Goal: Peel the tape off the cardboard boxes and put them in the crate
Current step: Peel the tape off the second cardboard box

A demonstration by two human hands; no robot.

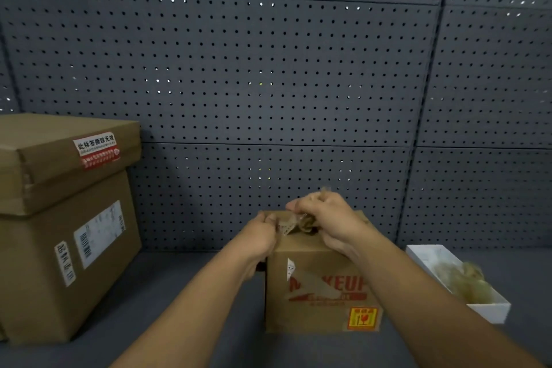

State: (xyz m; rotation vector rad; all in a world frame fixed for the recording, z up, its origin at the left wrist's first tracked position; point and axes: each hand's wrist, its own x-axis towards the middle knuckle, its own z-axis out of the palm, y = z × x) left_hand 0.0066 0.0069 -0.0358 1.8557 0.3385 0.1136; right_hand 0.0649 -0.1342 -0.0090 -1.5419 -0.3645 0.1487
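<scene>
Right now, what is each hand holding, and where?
Both hands hold crumpled tape atop the small box: left hand pinches its left end, right hand grips the bunched right part.

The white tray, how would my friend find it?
Start at the small cardboard box that both hands work on. Look right of it, by the pegboard wall: the white tray holds crumpled tape. It is the only white container; the boxes are brown.

small box (321,290): brown, red lettering | pegboard (268,69): grey, dotted | tray (490,309): white
</scene>
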